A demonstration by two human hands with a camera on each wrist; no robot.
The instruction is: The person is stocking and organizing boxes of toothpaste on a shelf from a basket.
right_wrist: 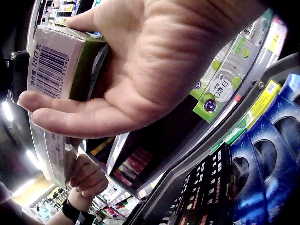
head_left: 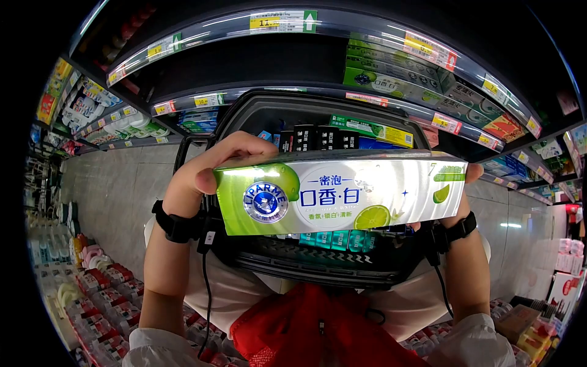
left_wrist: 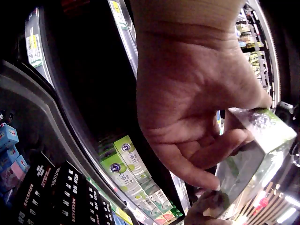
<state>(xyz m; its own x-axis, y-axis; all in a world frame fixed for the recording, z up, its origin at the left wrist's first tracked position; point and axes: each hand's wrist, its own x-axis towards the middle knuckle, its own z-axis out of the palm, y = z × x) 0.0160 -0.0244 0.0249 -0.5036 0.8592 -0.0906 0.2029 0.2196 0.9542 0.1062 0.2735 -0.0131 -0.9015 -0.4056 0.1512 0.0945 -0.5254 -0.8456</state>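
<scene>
A green and white toothpaste box (head_left: 342, 189) with lime pictures is held up in front of me, its printed front facing the head camera. My left hand (head_left: 235, 153) grips the left end, thumb at the near edge and fingers behind. At the other end my right hand (head_left: 473, 174) holds on, mostly hidden by the box in the head view. In the right wrist view, two fingers of the right hand (right_wrist: 136, 70) lie along the barcode end of the toothpaste box (right_wrist: 51, 65). The left wrist view shows curled fingers of the left hand (left_wrist: 197, 103) against the box.
Below the held box is a black basket (head_left: 293, 275) with black, blue and teal packages. Behind it stand store shelves (head_left: 238, 95) with price tags. Similar lime boxes (head_left: 385, 79) are stacked on the right part of the shelf. Packaged goods (head_left: 110, 287) stand on the left.
</scene>
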